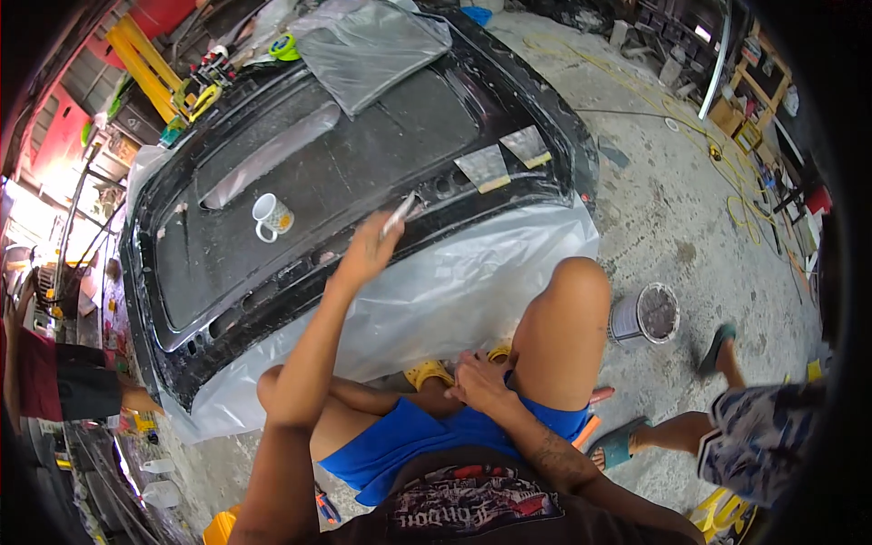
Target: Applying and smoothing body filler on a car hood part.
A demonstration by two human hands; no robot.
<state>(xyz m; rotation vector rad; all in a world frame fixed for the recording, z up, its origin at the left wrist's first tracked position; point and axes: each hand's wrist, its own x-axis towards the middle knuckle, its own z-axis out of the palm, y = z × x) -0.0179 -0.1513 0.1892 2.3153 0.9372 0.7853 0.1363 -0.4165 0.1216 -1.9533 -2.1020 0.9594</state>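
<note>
A black vehicle panel (363, 173), dull grey in the middle and glossy at the rim, lies in front of me on clear plastic sheeting (454, 263). Over its near edge, my left hand (371, 250) grips a thin, light-coloured flat scraper (399, 214), whose tip reaches toward the recessed border. Resting above my lap between the knees is my right hand (481, 380), fingers loosely bent and partly apart, with nothing visible in them. A white mug (266, 209) with an orange-yellow print stands on the panel. Two flat grey plates with yellow edges (481, 166) lie at its right side.
Folded plastic (372, 50) and green tape (284, 46) sit along the panel's far edge. To my right stands a stained bucket (643, 315). A person's sandalled foot (619, 445) is close by, and another person (64, 377) is at left. A yellow hose (727, 159) crosses the concrete floor.
</note>
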